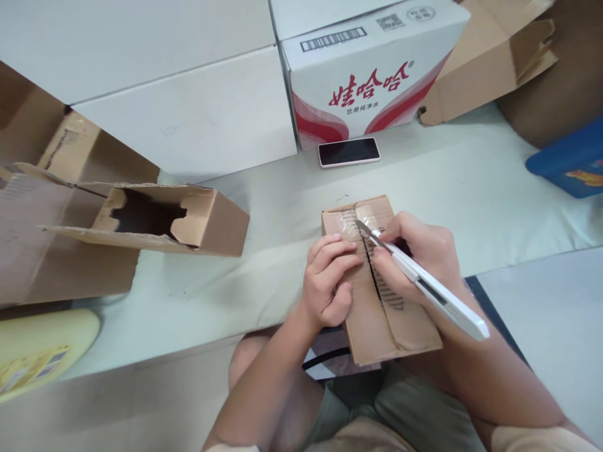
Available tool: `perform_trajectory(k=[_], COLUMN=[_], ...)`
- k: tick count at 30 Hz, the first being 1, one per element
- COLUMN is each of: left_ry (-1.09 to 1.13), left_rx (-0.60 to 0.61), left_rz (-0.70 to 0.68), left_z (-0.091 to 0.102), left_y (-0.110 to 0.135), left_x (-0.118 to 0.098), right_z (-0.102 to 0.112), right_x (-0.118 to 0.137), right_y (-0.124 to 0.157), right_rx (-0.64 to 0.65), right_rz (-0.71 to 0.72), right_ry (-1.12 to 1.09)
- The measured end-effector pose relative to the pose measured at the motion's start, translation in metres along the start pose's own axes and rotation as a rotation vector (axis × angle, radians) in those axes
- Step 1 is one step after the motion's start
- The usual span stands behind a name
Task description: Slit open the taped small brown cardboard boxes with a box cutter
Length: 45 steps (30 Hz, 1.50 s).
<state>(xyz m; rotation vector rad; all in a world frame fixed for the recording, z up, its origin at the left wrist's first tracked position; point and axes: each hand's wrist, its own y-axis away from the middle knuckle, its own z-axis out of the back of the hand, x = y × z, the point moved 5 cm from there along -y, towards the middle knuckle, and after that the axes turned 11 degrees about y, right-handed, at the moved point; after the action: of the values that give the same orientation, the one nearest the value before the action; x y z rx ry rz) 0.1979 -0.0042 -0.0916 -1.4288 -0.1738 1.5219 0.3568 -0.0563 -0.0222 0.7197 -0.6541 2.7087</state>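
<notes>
A small brown cardboard box (372, 339) sits at the table's front edge, partly over my lap. Its top flaps meet at a dark seam, with clear tape (346, 221) across the far end. My left hand (328, 279) holds the box down, fingers bent over the left flap. In my right hand (421, 251) is a white utility knife (438, 292), gripped along its body. The blade points away from me and its tip is at the taped far end of the seam. Whether the tip touches the tape I cannot tell.
An open brown box (221, 223) stands to the left beside larger cartons. Behind are a white carton (188, 119) and a red-and-white water carton (367, 94). A phone (348, 152) lies before it. A yellow container (47, 351) is lower left; a blue object (570, 160) is at right.
</notes>
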Motion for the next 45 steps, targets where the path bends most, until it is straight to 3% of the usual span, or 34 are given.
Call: perform_trajectory(k=[16, 24, 45], left_ry=[-0.011, -0.01, -0.016], left_rx=[-0.017, 0.004, 0.008], left_rz=[-0.023, -0.011, -0.02], left_z=[0.001, 0.002, 0.003], left_y=[-0.002, -0.003, -0.004], left_x=[-0.002, -0.003, -0.003], right_z=[0.002, 0.006, 0.007], right_x=[0.001, 0.001, -0.006], right_y=[0.002, 0.004, 0.001], right_rx=[-0.008, -0.038, -0.035], right_rz=[0.056, 0.158, 0.172], right_ry=[-0.027, -0.112, -0.303])
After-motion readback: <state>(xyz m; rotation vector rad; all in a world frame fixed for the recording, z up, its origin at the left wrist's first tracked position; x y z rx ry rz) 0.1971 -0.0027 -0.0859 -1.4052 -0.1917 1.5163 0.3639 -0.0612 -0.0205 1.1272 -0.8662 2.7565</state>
